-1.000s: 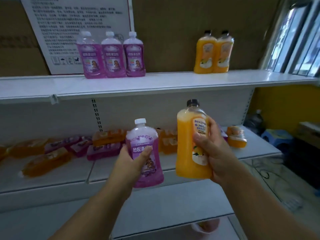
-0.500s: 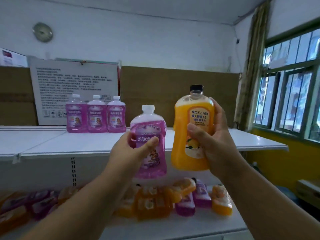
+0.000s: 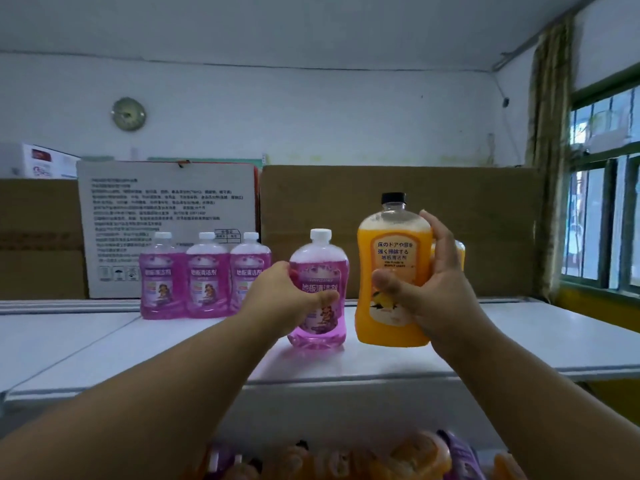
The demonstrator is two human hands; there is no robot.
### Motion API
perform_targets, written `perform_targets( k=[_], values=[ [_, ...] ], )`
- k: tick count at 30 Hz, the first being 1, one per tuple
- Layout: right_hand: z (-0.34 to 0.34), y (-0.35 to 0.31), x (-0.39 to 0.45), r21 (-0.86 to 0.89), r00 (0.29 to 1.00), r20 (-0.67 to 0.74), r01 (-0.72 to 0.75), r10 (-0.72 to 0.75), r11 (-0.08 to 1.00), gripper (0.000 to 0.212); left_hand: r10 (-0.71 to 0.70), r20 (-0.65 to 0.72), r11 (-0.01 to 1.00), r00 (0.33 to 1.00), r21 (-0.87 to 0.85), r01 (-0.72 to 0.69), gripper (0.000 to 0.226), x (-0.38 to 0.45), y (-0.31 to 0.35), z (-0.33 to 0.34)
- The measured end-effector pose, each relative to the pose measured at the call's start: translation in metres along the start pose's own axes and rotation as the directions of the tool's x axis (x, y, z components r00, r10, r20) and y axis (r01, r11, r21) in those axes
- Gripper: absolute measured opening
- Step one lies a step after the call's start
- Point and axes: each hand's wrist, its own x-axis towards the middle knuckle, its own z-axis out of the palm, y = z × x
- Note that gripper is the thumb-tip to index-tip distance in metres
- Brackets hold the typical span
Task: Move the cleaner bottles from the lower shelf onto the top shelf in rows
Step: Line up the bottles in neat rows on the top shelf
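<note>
While both bottles stand mid-frame on the top shelf, the left hand wraps the purple cleaner bottle and the right hand clasps the orange cleaner bottle; releasing crookedly could topple either one.

Dim, bluish daylight from the window at right; blurred, wide-angle-bent edges

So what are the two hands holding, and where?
The left hand grips the purple bottle around its middle; the right hand grips the orange bottle around its middle.
</note>
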Motion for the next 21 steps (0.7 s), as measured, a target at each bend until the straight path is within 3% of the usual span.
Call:
perform_targets(
  k=[4, 6, 8, 10, 12, 14, 17, 21],
  values=[
    [0.016, 0.021, 0.022, -0.064, 0.999, -0.046, -0.009, 0.006, 0.998, 0.101, -0.004, 0.018, 0.999, 1.0, 0.05, 0.003, 0.055, 0.03, -0.017, -0.001],
    [0.021, 0.029, 0.027, -0.073, 0.998, -0.064, -0.014, 0.009, 0.997, 0.102, 0.042, -0.006, 0.996, 0.999, 0.081, -0.041, 0.069, 0.036, -0.023, -0.003],
    [0.024, 0.037, 0.031, -0.073, 0.997, -0.082, -0.014, 0.008, 0.997, 0.103, 0.183, -0.069, 0.967, 0.981, 0.192, -0.166, 0.1, 0.036, -0.028, -0.006],
    [0.026, 0.043, 0.034, -0.079, 0.995, -0.097, -0.01, 0.003, 0.997, 0.102, 0.43, -0.062, 0.842, 0.901, 0.386, -0.376, 0.114, 0.035, -0.03, -0.009],
    [0.028, 0.047, 0.036, -0.102, 0.994, -0.109, -0.011, 0.0, 0.995, 0.101, 0.565, 0.054, 0.678, 0.823, 0.538, -0.501, 0.107, 0.038, -0.03, -0.011],
    [0.03, 0.05, 0.04, -0.128, 0.993, -0.115, -0.023, 0.008, 0.991, 0.101, 0.559, 0.123, 0.609, 0.82, 0.61, -0.507, 0.097, 0.048, -0.029, -0.014],
    [0.036, 0.052, 0.045, -0.172, 0.995, -0.101, -0.036, 0.019, 0.984, 0.097, 0.564, 0.132, 0.548, 0.815, 0.679, -0.489, 0.089, 0.065, -0.03, -0.017],
    [0.047, 0.058, 0.055, -0.279, 0.997, -0.08, -0.039, 0.017, 0.959, 0.093, 0.611, 0.117, 0.387, 0.783, 0.818, -0.425, 0.086, 0.092, -0.038, -0.015]
  ],
)
